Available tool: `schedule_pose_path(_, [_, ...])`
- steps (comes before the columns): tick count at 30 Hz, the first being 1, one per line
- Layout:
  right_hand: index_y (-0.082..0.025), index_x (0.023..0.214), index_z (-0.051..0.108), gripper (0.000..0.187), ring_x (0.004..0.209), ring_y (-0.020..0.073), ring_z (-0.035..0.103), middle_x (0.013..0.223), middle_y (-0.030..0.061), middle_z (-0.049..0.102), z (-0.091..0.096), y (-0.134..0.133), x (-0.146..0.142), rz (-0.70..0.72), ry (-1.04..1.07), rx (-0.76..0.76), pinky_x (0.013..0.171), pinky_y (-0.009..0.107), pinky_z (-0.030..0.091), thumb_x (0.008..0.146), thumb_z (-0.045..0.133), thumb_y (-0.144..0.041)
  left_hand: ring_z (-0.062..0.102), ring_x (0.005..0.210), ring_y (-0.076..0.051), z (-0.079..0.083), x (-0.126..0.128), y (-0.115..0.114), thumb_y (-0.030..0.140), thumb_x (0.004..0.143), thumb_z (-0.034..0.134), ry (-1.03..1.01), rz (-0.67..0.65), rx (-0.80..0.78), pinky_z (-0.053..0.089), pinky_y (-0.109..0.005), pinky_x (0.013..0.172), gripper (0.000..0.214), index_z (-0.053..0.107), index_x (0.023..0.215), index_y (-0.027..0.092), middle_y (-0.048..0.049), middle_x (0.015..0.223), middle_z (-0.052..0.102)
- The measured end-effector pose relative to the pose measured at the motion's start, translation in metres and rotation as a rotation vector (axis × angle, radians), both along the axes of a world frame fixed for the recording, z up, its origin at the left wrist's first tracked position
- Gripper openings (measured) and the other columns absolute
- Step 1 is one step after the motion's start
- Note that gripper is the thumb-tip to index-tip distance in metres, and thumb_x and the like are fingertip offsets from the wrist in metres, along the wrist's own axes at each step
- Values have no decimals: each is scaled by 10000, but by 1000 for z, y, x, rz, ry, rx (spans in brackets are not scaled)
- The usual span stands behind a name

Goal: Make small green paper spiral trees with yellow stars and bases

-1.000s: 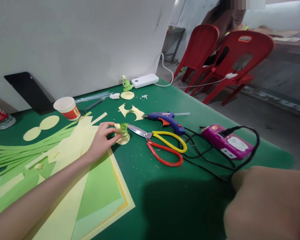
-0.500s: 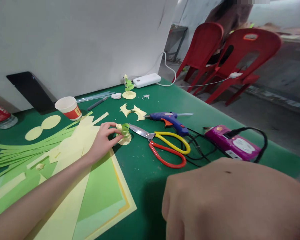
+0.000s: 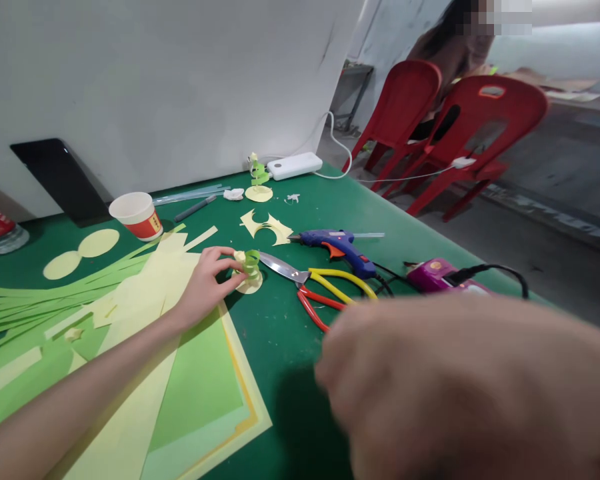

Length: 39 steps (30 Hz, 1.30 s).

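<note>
My left hand (image 3: 213,279) pinches a small paper spiral tree (image 3: 253,262), a curled green strip with a pale yellow star on top and a round pale yellow base standing on the table. Close to the camera, my right hand (image 3: 460,387) is a blurred fist seen from the back; its fingertips and anything in them are hidden. Large scissors (image 3: 290,272) with red and yellow handles lie between the hands, their tip beside the spiral tree, their handles partly covered by my right hand. Behind them rests a blue glue gun (image 3: 337,245) with an orange trigger and a clear glue stick.
Paper sheets (image 3: 200,400) and green strips (image 3: 25,303) spread on the left. Along the back are a paper cup (image 3: 137,217), a phone (image 3: 60,180), a white power bank (image 3: 295,166) and another spiral tree (image 3: 259,175). A purple socket block (image 3: 433,275) sits right. A person sits beyond red chairs (image 3: 500,127).
My right hand has risen and now covers part of the scissor handles and the socket block. My left hand keeps its hold on the spiral tree. The view has shifted slightly.
</note>
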State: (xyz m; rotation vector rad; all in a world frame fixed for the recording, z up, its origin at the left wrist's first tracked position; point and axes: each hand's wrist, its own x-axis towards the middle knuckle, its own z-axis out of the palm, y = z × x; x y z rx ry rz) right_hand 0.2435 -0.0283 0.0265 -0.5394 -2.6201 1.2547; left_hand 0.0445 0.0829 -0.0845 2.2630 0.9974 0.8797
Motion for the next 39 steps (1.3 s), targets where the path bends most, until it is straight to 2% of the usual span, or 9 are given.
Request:
schedule_pose_path(1, [-211,698,669,142,554,97,564,558,-14,604,5,23,13,-116,1,43,526,204,436,761,609,-323,482,995,-211,0,0,0,217,780,627,0,0,-4,381,-421,912,31,638,772,190,-51,977,557])
schedule_pose_path(3, [-183,797,670,153,619,86,580,711,6,656,5,75,38,-531,-101,184,577,191,451,803,569,-298,480,998,-209,0,-1,0,216,781,626,2,2,-12,381,-421,915,28,638,774,192,-48,982,556])
schedule_pose_path(5, [-155,910,650,166,660,100,592,781,36,654,-8,129,57,-915,-404,293,616,210,471,832,539,-252,479,1001,-207,0,0,0,208,781,623,6,4,-22,378,-423,923,23,639,776,192,-47,987,556])
schedule_pose_path(7, [-104,972,621,196,733,133,604,851,84,642,-29,176,70,-1002,-526,311,678,262,494,843,532,-221,476,1010,-210,2,0,0,209,784,618,13,8,-38,381,-428,924,30,644,783,194,-48,1001,559])
schedule_pose_path(11, [-155,1118,530,300,962,173,565,1126,77,553,-66,235,80,-1018,-666,346,815,376,493,874,496,-326,471,1033,-228,6,0,-2,240,796,599,33,16,-82,405,-443,897,62,652,807,211,-46,1029,565])
schedule_pose_path(15, [-162,1130,525,308,983,181,558,1145,78,543,-82,258,85,-970,-729,361,828,382,487,873,498,-328,462,1046,-234,8,0,-3,260,797,595,42,19,-105,395,-454,911,70,651,798,217,-42,1044,564])
schedule_pose_path(26, [-157,1119,532,305,972,181,562,1134,74,549,-98,268,103,-972,-726,415,820,377,491,873,496,-333,454,1035,-224,8,1,-2,272,800,595,51,16,-130,384,-442,916,77,645,782,215,-33,1033,563])
schedule_pose_path(33, [-151,1128,525,317,981,185,559,1139,78,546,-95,278,86,-983,-635,522,825,386,488,870,501,-333,456,1033,-232,6,0,-1,272,803,589,43,10,-128,386,-450,910,77,649,795,224,-32,1034,567])
schedule_pose_path(39, [-154,1115,535,307,978,185,560,1135,75,549,-95,282,74,-946,-684,474,825,377,489,870,500,-336,455,1035,-236,6,1,-2,269,799,593,45,9,-137,395,-453,903,64,640,780,230,-30,1037,567])
